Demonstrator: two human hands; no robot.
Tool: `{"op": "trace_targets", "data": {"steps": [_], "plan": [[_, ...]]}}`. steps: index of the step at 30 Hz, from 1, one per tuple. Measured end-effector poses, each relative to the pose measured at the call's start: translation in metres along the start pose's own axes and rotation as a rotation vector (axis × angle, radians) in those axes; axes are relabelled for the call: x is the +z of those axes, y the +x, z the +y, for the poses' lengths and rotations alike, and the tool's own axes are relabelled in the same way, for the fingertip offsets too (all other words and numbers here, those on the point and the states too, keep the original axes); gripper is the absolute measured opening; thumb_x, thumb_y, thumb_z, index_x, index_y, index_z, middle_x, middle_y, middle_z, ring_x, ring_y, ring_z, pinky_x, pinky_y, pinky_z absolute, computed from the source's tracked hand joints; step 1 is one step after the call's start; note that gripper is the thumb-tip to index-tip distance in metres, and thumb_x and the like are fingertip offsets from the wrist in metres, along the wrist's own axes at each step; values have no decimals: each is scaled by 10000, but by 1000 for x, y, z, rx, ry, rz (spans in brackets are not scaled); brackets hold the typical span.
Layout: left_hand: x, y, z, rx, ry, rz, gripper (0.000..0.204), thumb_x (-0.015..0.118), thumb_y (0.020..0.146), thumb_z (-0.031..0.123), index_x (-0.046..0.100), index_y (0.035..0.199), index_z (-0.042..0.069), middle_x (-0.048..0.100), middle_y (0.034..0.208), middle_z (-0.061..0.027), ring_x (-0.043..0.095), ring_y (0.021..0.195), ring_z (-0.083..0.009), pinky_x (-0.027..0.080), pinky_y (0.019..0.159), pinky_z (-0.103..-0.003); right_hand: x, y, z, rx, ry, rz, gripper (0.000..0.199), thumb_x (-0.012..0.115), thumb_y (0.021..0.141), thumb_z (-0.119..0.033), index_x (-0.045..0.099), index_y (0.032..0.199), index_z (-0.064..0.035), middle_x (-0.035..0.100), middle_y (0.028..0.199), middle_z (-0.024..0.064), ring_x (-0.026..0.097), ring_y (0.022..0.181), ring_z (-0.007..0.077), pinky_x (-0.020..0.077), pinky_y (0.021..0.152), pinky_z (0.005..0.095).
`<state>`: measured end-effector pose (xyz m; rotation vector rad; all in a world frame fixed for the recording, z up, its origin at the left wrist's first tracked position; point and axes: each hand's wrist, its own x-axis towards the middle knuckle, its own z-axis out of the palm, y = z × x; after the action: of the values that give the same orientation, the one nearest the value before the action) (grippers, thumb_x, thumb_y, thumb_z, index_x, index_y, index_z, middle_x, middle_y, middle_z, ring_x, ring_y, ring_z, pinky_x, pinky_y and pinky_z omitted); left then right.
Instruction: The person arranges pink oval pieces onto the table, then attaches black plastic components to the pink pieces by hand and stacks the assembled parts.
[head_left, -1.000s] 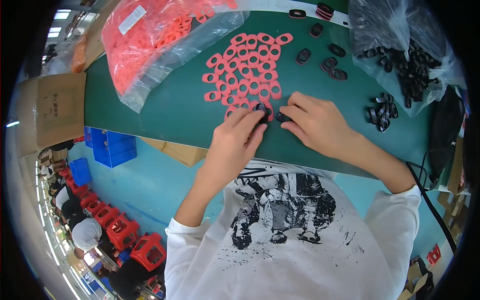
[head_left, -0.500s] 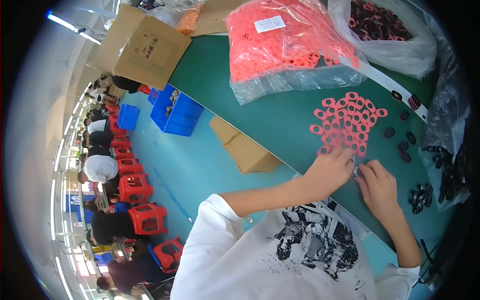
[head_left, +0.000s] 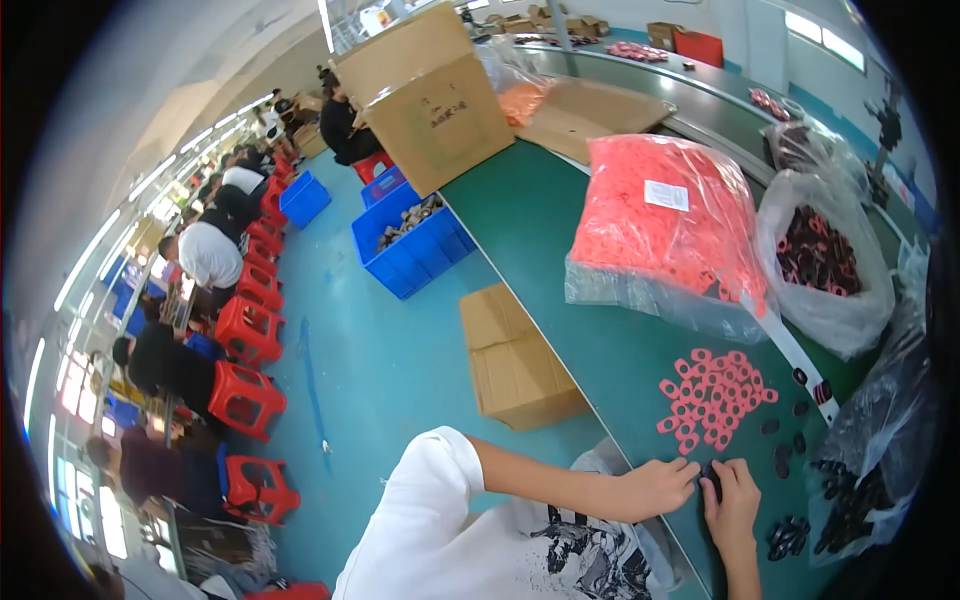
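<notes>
At the near edge of the green table, my left hand point(head_left: 655, 487) has its fingertips pinched together, close to the right hand. Whatever lies in that pinch is too small to make out. My right hand point(head_left: 735, 497) is closed on a small black oval piece point(head_left: 710, 482), held between thumb and fingers. Just beyond both hands spreads a loose group of flat pink oval rings point(head_left: 715, 395). Several black oval pieces point(head_left: 783, 455) lie singly to the right of the rings. A small heap of black parts point(head_left: 789, 538) sits to the right of my right hand.
A big clear bag of pink rings point(head_left: 665, 225) lies farther back, beside an open bag of dark and pink pieces point(head_left: 820, 255). A white strip point(head_left: 800, 350) runs between. Cardboard boxes point(head_left: 440, 115) and blue bins point(head_left: 415, 250) stand left. People sit on red stools point(head_left: 245, 330).
The view has swung upward, showing more of the room. Both hands stay close together at the table edge, and a black oval piece now shows in my right hand.
</notes>
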<state>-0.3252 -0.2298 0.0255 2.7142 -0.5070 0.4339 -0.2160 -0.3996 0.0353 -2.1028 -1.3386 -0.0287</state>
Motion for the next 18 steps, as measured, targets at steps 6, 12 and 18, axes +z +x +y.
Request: {"op": "trace_targets", "data": {"steps": [6,12,18], "plan": [[-3,2,-6,55,0,-77,203,653,642,77,592,785,-54,512,934,-150,563,812,-244,516,551,-331,-2,6,0,0,8,-1,285,720,767,-27,616,1027,27,564,913,165,596,759,367,477,639,423],[6,-4,3,27,81,-65,161,653,651,86,626,757,-33,542,907,-141,590,798,-251,526,574,-341,-3,0,-1,-3,-24,-4,285,714,771,-24,614,1032,29,563,911,165,595,773,367,480,651,427],[-5,3,2,74,-27,-21,147,622,688,93,601,780,-21,558,948,-145,600,802,-251,534,567,-338,-6,-8,-7,18,15,70,341,706,778,-11,586,1092,45,574,897,178,590,766,368,485,653,428]]}}
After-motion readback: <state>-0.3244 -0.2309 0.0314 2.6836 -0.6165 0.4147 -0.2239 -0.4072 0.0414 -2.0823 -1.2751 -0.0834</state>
